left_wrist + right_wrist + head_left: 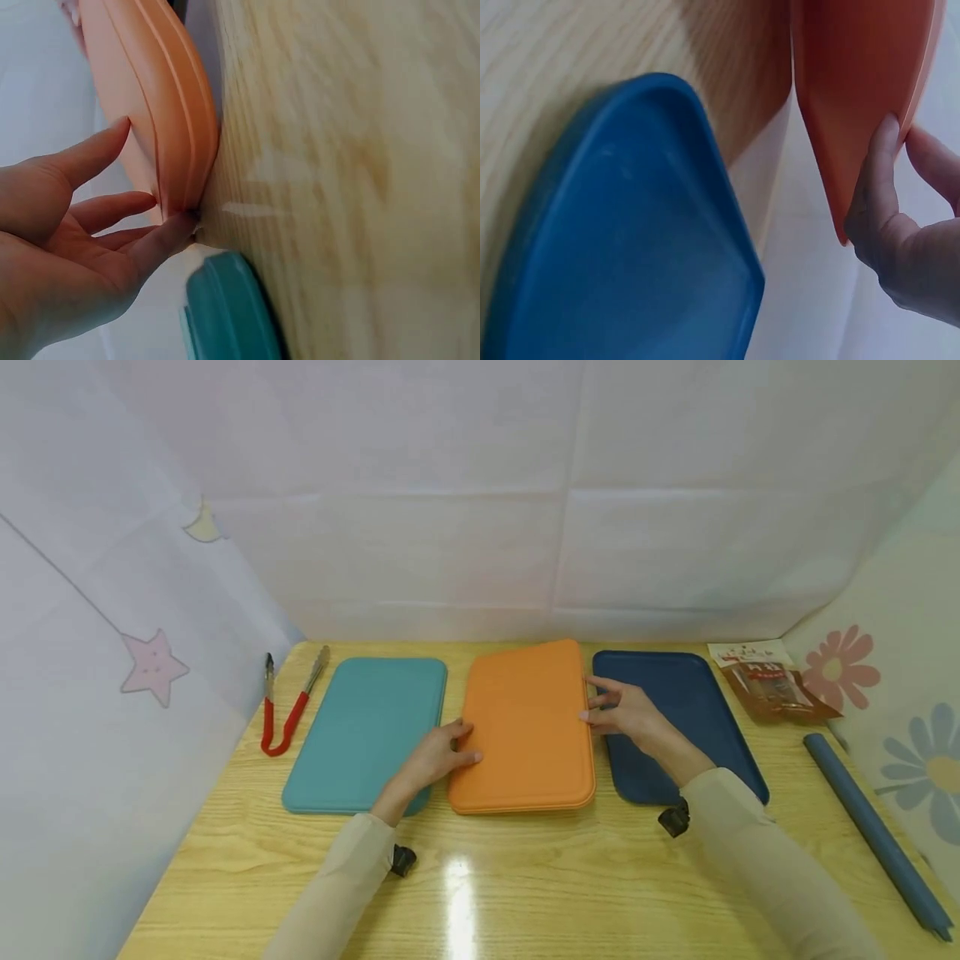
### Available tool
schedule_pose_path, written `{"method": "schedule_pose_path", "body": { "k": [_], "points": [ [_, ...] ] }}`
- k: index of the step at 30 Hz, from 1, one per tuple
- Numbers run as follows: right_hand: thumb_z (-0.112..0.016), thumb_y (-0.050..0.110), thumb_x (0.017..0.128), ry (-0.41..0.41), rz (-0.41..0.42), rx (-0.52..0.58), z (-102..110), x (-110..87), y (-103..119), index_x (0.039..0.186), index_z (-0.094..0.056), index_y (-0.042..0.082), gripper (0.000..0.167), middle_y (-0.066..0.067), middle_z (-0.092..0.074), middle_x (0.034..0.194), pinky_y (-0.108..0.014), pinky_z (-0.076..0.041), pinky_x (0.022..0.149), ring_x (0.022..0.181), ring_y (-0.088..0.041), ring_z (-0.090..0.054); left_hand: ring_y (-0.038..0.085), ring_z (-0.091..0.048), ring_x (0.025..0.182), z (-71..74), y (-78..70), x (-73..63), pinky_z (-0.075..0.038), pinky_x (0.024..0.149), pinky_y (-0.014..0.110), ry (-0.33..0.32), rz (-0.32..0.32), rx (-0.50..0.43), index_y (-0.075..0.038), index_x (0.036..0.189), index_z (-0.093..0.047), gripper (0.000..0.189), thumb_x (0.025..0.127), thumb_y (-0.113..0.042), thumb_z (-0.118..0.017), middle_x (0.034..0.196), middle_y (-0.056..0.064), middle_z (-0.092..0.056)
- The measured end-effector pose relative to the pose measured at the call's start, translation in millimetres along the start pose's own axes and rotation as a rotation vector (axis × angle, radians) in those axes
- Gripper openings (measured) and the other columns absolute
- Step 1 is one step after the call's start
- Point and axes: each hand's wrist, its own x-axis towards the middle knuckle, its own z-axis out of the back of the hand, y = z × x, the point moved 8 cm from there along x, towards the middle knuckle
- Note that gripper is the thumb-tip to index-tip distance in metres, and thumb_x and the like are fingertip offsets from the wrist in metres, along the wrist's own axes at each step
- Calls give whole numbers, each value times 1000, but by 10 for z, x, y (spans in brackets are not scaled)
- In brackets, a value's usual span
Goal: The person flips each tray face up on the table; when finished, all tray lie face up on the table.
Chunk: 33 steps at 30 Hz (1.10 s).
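An orange rectangular tray (525, 727) with rounded corners is in the middle of the table, broad flat face up. Its right side is raised, and the underside (855, 82) shows in the right wrist view. My right hand (630, 714) pinches the raised right edge between thumb and fingers. At the left edge, my left hand (433, 756) holds on with the thumb on the upper face and fingertips at the rim. A teal tray (371, 727) lies flat just left of that hand. Beneath and beyond the right forearm lies a dark blue tray (660, 681), its raised rim facing up.
Red-handled tongs (288, 727) lie at the far left. A brown snack packet (776, 689) sits at the back right, and a dark grey-blue rolled item (873, 831) lies along the right edge. White cloth (450, 527) hangs behind the wooden table (570, 893).
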Motion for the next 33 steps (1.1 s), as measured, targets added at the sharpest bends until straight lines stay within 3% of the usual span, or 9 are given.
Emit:
{"method": "schedule_pose_path", "body": {
  "k": [4, 9, 13, 17, 23, 27, 33],
  "points": [
    [-71, 7, 88, 1, 1, -4, 30, -17, 81, 154, -25, 17, 81, -21, -52, 120, -51, -50, 90, 86, -18, -67, 38, -21, 142, -79, -101, -90, -25, 112, 51, 50, 19, 11, 2, 145, -39, 69, 90, -29, -69, 155, 22, -22],
    [-70, 8, 89, 5, -3, -11, 54, -45, 155, 155, -25, 19, 81, -16, -55, 111, -48, -52, 89, 86, -17, -66, 37, -19, 143, -227, -182, -295, -25, 113, 50, 123, 31, 37, -2, 149, -34, 85, 85, -44, -72, 157, 20, -17],
    [-69, 9, 90, 3, 1, -14, 88, -66, 219, 154, -27, 19, 78, -13, -57, 107, -47, -53, 87, 87, -18, -66, 37, -17, 144, -342, -259, -462, -25, 113, 50, 150, -2, 33, -1, 151, -28, 98, 80, -49, -74, 158, 20, -13],
    [-70, 11, 90, -3, 13, -4, 114, -93, 303, 154, -27, 18, 77, -12, -57, 105, -48, -52, 88, 87, -17, -66, 41, -19, 142, -415, -359, -547, -26, 112, 51, 118, -50, 42, 3, 150, -26, 98, 79, -40, -79, 157, 24, -12],
    [-70, 13, 89, -2, 19, 22, 97, -127, 430, 154, -26, 20, 79, -10, -56, 105, -41, -55, 83, 86, -16, -64, 43, -25, 139, -439, -439, -600, -31, 109, 52, 35, -89, 66, -4, 150, -34, 89, 78, -28, -82, 156, 24, -17],
    [-70, 12, 89, -3, 30, 42, 77, -148, 534, 154, -26, 20, 79, -7, -56, 101, -38, -56, 80, 83, -15, -64, 42, -27, 139, -446, -511, -645, -31, 109, 51, 21, -122, 64, -8, 151, -34, 86, 80, -26, -81, 156, 22, -18],
    [-67, 10, 92, 25, 55, 118, 43, -186, 692, 155, -24, 20, 77, -1, -60, 96, -35, -55, 81, 95, -14, -63, 39, -28, 139, -490, -643, -710, -33, 108, 49, 23, -168, 49, -10, 153, -28, 81, 86, -19, -73, 157, 20, -18]
  ]
}}
